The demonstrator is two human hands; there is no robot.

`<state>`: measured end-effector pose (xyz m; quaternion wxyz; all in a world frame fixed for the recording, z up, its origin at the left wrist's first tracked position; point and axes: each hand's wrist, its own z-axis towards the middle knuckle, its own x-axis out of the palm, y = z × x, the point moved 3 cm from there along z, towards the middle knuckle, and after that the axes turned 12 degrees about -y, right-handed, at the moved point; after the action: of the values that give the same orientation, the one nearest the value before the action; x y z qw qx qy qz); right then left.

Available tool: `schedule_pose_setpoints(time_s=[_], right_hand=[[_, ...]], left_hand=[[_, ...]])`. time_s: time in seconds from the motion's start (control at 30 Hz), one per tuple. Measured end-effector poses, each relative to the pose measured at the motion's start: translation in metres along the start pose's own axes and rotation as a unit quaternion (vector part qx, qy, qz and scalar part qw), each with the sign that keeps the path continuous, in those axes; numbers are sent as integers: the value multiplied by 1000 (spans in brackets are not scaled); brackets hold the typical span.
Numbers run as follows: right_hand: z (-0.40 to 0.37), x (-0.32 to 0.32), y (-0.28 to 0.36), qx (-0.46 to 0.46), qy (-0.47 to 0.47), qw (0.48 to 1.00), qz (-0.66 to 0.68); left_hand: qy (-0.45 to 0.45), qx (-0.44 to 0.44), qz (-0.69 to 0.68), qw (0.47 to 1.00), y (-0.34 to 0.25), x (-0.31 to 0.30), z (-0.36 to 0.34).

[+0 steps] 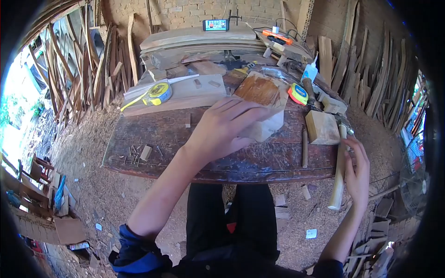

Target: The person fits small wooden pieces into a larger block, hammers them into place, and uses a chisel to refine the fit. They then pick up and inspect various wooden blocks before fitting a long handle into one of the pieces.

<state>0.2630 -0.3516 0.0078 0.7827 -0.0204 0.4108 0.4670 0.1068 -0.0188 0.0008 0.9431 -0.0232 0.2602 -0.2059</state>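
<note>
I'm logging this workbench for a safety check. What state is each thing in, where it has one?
Phone: propped up, screen lit.
Yellow tape measure: lying on a board, yellow strip sticking out.
Bottle: standing, nozzle up.
Nails: loose, scattered.
Hammer: lying, handle overhanging the bench edge.
Left hand: at the brown wood piece, grip hidden.
Right hand: beside the hammer handle, grip unclear.
</note>
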Motion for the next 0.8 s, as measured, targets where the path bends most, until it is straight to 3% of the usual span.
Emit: schedule_pose_setpoints(time_s=[0.13, 0.37, 0.5, 0.63, 0.73, 0.8], right_hand=[[23, 9, 30, -33, 25, 998, 46], [71, 28, 103, -209, 95, 962, 148], [91, 57, 128, -293, 87, 941, 142], [108, 91, 135, -268, 139, 930, 212], [122, 114, 135, -239, 259, 895, 274], [124, 128, 131, -251, 257, 889, 283]], left_hand=[[-3, 5, 6, 1000, 6, -3, 1], [9, 45, 54, 998, 8, -11, 16], [-14, 77, 61, 995, 18, -13, 19], [-25, 115, 83, 990, 25, -17, 17], [-16, 121, 100, 988, 33, -21, 17], [-9, 120, 107, 987, 39, -22, 16]])
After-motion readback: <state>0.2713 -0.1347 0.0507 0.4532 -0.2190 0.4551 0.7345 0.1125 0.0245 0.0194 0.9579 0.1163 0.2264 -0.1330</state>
